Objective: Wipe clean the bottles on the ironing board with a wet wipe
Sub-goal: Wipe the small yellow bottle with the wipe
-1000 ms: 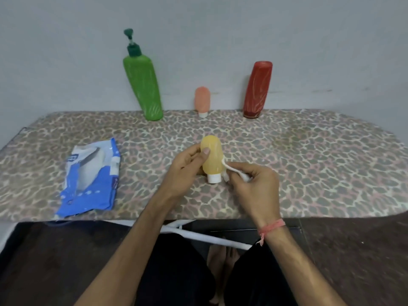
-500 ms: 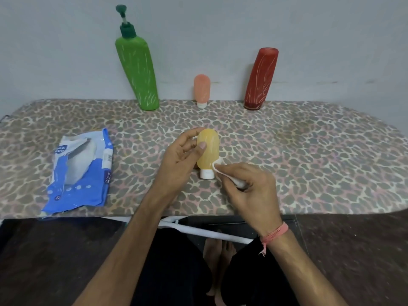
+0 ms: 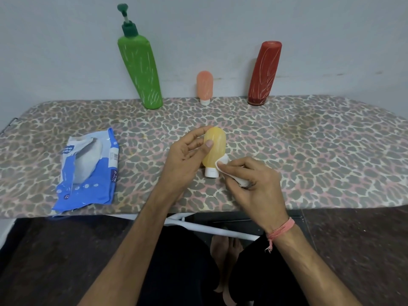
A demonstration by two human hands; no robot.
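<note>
Raised onto the yellow bottle (image 3: 214, 149) pinched by the left hand (image 3: 184, 159), the wet wipe (image 3: 223, 162) sits in the right hand (image 3: 257, 186) grip.

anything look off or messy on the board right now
No spills. The green pump bottle and the red bottle both carry pale scratchy streaks, and so does the small pink bottle. The wipes packet lies crumpled, flap open.

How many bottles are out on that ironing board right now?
4. The green pump bottle, small peach bottle and red bottle stand along the wall; the yellow bottle is held in the left hand. None seems hidden.
</note>
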